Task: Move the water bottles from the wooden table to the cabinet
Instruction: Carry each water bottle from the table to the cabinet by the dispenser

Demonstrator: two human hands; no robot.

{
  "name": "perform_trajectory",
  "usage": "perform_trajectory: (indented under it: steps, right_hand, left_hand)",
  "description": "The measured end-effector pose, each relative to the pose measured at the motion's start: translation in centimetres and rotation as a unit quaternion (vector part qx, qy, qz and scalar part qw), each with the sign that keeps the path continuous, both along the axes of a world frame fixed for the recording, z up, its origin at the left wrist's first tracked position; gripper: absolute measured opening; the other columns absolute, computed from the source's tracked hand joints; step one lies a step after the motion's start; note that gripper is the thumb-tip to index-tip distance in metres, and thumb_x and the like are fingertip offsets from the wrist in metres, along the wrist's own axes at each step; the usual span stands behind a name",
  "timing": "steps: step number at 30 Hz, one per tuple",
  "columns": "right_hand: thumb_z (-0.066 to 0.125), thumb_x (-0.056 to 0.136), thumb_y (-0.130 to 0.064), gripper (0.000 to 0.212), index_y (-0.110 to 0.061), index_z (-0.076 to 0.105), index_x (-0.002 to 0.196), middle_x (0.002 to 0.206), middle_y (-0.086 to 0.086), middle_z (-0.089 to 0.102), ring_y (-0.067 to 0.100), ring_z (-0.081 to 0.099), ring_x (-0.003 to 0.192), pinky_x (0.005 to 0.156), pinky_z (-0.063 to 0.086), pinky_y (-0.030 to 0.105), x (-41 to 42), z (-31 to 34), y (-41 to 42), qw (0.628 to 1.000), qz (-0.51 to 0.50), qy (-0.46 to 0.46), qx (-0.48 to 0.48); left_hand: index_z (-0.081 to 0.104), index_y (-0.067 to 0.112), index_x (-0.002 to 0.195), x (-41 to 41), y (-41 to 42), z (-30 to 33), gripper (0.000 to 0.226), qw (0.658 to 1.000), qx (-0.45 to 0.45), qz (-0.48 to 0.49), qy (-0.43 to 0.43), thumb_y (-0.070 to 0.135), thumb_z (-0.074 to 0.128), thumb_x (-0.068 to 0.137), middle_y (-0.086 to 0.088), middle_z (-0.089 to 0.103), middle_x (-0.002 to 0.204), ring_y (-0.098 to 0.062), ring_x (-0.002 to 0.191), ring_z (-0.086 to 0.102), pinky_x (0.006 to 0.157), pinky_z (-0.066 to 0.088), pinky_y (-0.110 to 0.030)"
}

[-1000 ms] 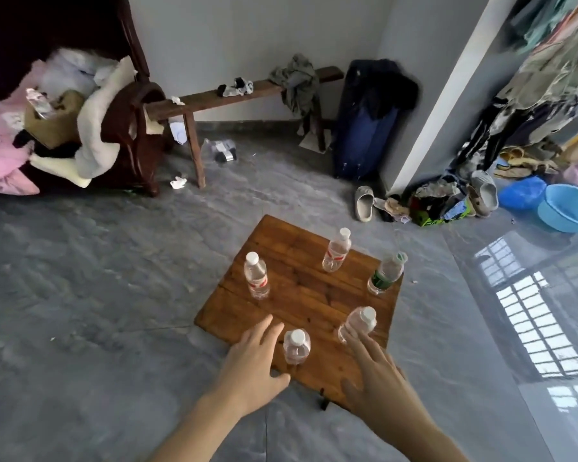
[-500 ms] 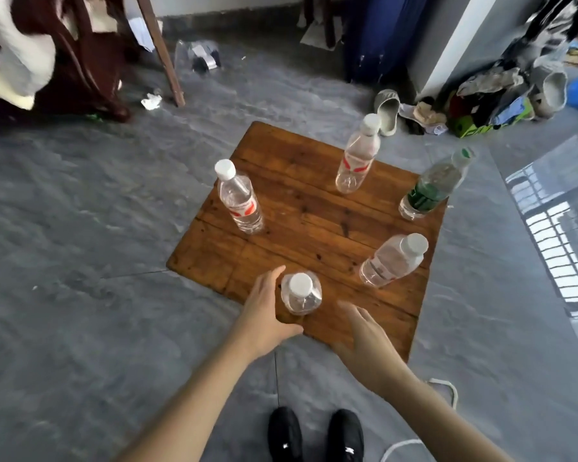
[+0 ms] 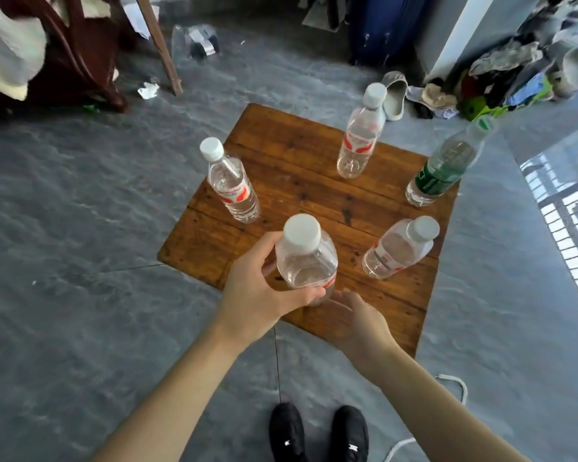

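A low wooden table stands on the grey floor with several clear water bottles on it. My left hand is wrapped around the nearest bottle, which has a white cap and a red label. My right hand hovers just below and right of that bottle, fingers apart, holding nothing. Other bottles stand at the left, at the back, at the right near edge, and a green-labelled one stands at the far right corner. No cabinet is in view.
A dark wooden chair heaped with cloth stands at the back left, a bench leg beside it. A blue suitcase, slippers and a clothes pile lie behind the table. My black shoes are below.
The view dropped and came closer to the table. My left hand closed around the nearest bottle. My right hand moved in beside its base.
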State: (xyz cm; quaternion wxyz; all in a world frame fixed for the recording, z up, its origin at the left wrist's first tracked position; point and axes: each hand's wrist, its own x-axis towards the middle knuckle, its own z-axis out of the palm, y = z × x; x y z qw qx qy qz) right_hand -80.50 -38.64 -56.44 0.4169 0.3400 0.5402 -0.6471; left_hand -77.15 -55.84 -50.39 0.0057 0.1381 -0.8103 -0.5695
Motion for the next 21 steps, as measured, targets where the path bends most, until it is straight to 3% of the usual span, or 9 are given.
perform_trajectory:
  steps: [4,11,17,21]
  right_hand:
    - [0.035,0.104,-0.044,0.050,-0.005,0.060,0.122,0.117,0.013,0.072,0.028,0.068,0.110,0.096,0.051,0.043,-1.1,5.7,0.8,0.992,-0.066,-0.038,-0.096]
    - [0.031,0.104,-0.047,0.057,-0.003,0.063,0.121,0.113,0.014,0.074,0.028,0.069,0.109,0.105,0.046,0.045,-4.3,18.7,2.2,0.987,-0.033,-0.059,-0.143]
    - [0.030,0.104,-0.044,0.055,0.000,0.058,0.124,0.116,0.020,0.071,0.035,0.071,0.103,0.093,0.054,0.050,-5.9,30.2,4.3,0.974,-0.046,-0.042,-0.217]
    - [0.032,0.103,-0.043,0.058,0.002,0.057,0.128,0.119,0.023,0.069,0.035,0.072,0.099,0.084,0.057,0.048,-5.3,36.6,6.4,0.968,-0.020,-0.022,-0.250]
  left_hand:
    - [0.060,0.040,0.121,-1.5,0.4,5.9,0.070,0.999,0.018,-0.023,0.043,0.016,0.095,0.066,0.014,0.071,0.120,-0.014,0.121,0.065,0.099,0.052,-0.024]
    - [0.059,0.036,0.119,-4.5,1.9,18.7,0.067,0.991,0.068,-0.026,0.115,0.031,0.092,0.061,0.012,0.071,0.120,-0.013,0.119,0.066,0.098,0.053,-0.024]
    - [0.058,0.030,0.121,-6.0,3.7,31.4,0.071,0.987,0.040,-0.088,0.129,0.035,0.092,0.058,0.008,0.071,0.118,-0.016,0.113,0.069,0.095,0.058,-0.033]
    - [0.060,0.031,0.120,-6.4,5.6,38.7,0.081,0.986,0.023,-0.090,0.140,0.064,0.091,0.052,0.006,0.070,0.120,-0.020,0.116,0.067,0.097,0.059,-0.045]
